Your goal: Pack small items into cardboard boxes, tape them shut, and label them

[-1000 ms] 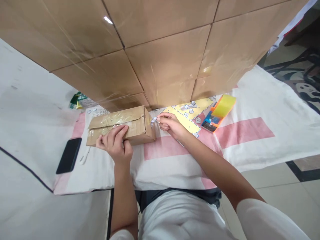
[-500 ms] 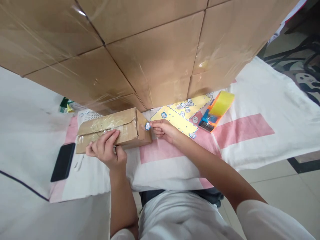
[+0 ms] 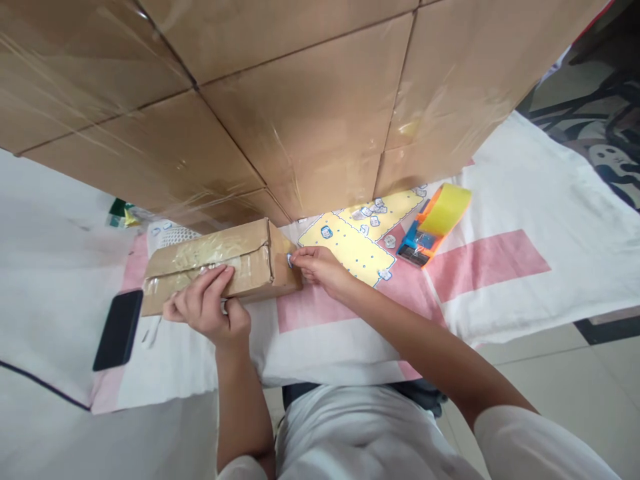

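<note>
A small taped cardboard box (image 3: pixel 250 261) lies on the cloth. My left hand (image 3: pixel 210 307) grips its near side, fingers over the top and thumb at the front. At the box's right end, my right hand (image 3: pixel 317 267) is closed in a pinch on a small blue-and-white sticker (image 3: pixel 290 260), which is against or very close to the end face; I cannot tell whether it touches. Past my right hand lie yellow sheets (image 3: pixel 350 250) with a blue-edged sticker (image 3: pixel 327 232) and several crumpled bits on them.
A wall of stacked, taped cardboard boxes (image 3: pixel 320 120) rises behind. An orange tape dispenser with yellow tape (image 3: pixel 435 223) lies to the right. A black phone (image 3: pixel 118 330) is at the left. Pink-and-white cloth (image 3: pixel 490 260) covers the table, whose near edge borders my body.
My right hand has moved slightly left and down, bringing the sticker to the box's end face, where it now shows mostly edge-on. My left hand stays on the box.
</note>
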Available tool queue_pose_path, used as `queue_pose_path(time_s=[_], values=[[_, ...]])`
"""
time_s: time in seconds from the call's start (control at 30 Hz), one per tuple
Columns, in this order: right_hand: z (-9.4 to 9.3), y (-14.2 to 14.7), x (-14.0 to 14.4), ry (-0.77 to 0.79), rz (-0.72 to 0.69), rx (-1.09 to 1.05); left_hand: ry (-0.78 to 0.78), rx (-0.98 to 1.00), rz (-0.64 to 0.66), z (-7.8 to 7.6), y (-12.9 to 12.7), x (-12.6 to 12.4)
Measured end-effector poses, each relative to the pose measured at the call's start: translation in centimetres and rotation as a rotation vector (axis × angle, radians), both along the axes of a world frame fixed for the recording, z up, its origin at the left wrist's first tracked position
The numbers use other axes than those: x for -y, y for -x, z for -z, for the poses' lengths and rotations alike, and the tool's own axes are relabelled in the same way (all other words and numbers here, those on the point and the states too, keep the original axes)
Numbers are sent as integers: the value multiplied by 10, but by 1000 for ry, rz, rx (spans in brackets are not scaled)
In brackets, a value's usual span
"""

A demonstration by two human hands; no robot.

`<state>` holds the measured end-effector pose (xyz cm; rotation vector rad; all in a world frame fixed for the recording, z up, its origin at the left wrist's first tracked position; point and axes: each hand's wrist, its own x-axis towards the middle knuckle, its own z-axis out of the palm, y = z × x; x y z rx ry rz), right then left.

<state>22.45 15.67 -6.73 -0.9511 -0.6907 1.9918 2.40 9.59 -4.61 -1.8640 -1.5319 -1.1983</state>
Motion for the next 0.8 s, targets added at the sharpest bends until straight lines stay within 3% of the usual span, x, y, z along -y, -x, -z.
queue_pose_path(time_s=[0.23,0.37,0.57,0.8], values=[[8,19,26,-264,331,217,0,-2,6,-1,-2,-2],[14,29,40,-325,341,183,45,10,-23,1,-1,-2],[5,30,51,-258,400,176,4,4,12,2,1,-3],[3,27,44,-205,366,130,1,-16,-41,1,0,-4]])
